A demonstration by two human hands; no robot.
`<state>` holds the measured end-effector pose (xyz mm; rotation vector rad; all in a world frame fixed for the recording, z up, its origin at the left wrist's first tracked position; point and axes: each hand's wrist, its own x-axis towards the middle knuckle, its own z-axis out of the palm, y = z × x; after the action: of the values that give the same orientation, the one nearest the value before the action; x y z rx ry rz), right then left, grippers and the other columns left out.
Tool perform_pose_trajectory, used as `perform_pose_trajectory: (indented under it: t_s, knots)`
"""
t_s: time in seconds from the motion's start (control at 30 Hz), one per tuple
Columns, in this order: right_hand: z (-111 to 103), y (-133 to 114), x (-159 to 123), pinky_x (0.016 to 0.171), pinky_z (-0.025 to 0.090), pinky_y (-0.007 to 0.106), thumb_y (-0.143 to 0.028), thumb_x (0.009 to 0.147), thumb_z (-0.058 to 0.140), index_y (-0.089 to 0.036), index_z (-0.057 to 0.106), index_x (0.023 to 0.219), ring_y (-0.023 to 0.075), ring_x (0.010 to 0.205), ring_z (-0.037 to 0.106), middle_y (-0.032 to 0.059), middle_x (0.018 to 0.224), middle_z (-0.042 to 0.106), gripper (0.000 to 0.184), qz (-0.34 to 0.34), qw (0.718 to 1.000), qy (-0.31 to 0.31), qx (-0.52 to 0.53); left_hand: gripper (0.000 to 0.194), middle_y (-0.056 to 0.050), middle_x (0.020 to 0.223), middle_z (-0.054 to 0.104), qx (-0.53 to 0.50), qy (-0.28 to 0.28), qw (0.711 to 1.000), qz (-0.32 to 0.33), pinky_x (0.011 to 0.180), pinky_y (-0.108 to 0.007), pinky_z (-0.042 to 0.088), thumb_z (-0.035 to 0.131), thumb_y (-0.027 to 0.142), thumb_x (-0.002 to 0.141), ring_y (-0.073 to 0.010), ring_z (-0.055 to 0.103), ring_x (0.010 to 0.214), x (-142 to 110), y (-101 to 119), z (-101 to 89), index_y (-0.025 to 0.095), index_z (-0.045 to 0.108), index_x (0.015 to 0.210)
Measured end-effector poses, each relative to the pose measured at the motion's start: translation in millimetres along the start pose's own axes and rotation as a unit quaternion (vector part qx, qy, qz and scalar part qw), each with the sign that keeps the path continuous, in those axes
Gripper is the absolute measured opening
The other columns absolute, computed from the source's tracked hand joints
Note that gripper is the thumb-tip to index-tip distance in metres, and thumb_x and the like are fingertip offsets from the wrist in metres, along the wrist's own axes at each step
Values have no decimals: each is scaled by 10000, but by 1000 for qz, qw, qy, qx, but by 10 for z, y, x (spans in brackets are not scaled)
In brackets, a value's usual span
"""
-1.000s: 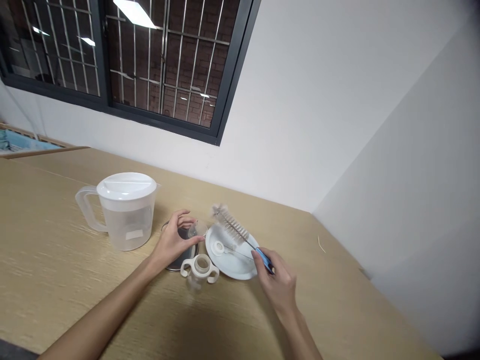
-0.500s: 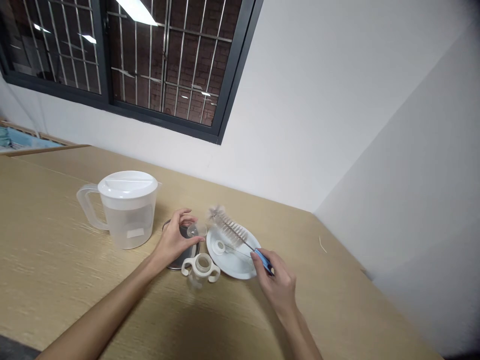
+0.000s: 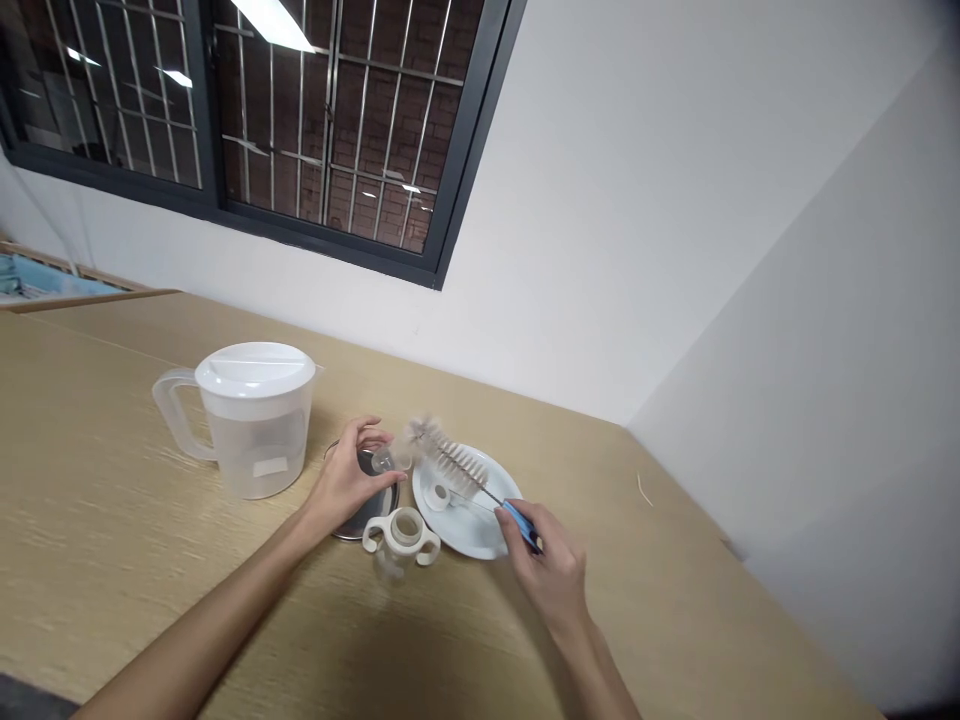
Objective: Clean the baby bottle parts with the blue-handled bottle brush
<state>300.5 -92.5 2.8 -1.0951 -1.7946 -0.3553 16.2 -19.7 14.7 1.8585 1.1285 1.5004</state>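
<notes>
My left hand (image 3: 358, 475) is closed around a small clear dome-shaped piece, which looks like a bottle nipple (image 3: 382, 459), above a round metal dish (image 3: 366, 518). In my right hand (image 3: 551, 565) is the blue handle of a bottle brush (image 3: 454, 460). Its white bristles slant up and left over a white plate (image 3: 491, 545), and the tip is beside the nipple's wide end. On the plate lie a white ring (image 3: 437, 496) and a thin wire-like piece. A clear baby bottle (image 3: 403, 535) with two cream handles stands uncapped in front of the dish.
A translucent pitcher (image 3: 259, 430) with a white lid stands at the left, holding liquid. The wooden table (image 3: 675, 600) meets a white wall at the back, below a barred window (image 3: 330, 120). A thin pale strip (image 3: 645, 490) lies at the right.
My right hand has shifted slightly left with the brush, bringing the bristle tip nearer to the nipple. My left hand has barely moved.
</notes>
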Motion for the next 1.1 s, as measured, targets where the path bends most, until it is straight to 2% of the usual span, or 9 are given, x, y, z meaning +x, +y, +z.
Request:
perform_pose_trajectory:
  t_s: [0.13, 0.37, 0.53, 0.6, 0.8, 0.93, 1.1]
  knots:
    - [34, -1, -10, 609, 487, 237, -254, 927, 598, -183, 648, 971, 133, 654, 627, 37, 795, 685, 98, -1, 1000, -25, -3, 725, -69, 1115, 683, 0, 4, 1000, -9, 981, -428, 510, 817, 343, 670, -220, 652, 1091, -2, 5, 3, 234, 393, 1248]
    - [6, 0, 24, 593, 478, 237, -291, 925, 598, -172, 662, 927, 130, 611, 612, 34, 757, 681, 135, 37, 998, 29, -31, 704, -68, 1140, 683, 46, 18, 999, -12, 1003, -433, 467, 806, 378, 685, -225, 635, 1103, -7, -23, -21, 235, 420, 1256]
    - [0, -12, 21, 606, 482, 225, -246, 918, 607, -176, 648, 979, 125, 645, 627, 34, 800, 687, 101, -10, 1000, -20, 0, 660, -66, 1163, 673, 30, 16, 999, -11, 979, -405, 483, 787, 377, 707, -214, 635, 1076, -3, -12, -22, 231, 439, 1247]
    - [4, 5, 19, 609, 482, 225, -252, 919, 607, -180, 649, 971, 127, 655, 634, 34, 809, 692, 99, -10, 999, -33, -5, 642, -67, 1176, 668, 26, 17, 999, -11, 977, -399, 484, 777, 376, 718, -214, 631, 1082, -2, -24, -20, 231, 445, 1248]
    - [-32, 51, 34, 615, 469, 239, -276, 920, 610, -180, 655, 924, 128, 637, 608, 23, 767, 673, 105, 41, 998, 22, -33, 577, -87, 1215, 649, 15, 26, 1000, -7, 968, -410, 480, 755, 343, 738, -226, 630, 1071, 22, -116, -14, 227, 475, 1229]
    - [-27, 36, 29, 601, 467, 232, -259, 917, 613, -180, 650, 934, 120, 618, 590, 18, 757, 664, 89, 38, 999, 30, -14, 588, -114, 1246, 620, -44, 39, 998, -22, 990, -425, 480, 776, 332, 720, -235, 625, 1094, 52, -148, 5, 209, 489, 1218]
    - [20, 56, 5, 605, 471, 229, -259, 920, 604, -177, 652, 950, 123, 638, 611, 21, 777, 675, 100, 18, 1000, -12, -2, 648, -150, 1254, 600, -224, -6, 972, -75, 965, -430, 513, 799, 298, 702, -243, 641, 1096, 64, -105, 12, 188, 457, 1241]
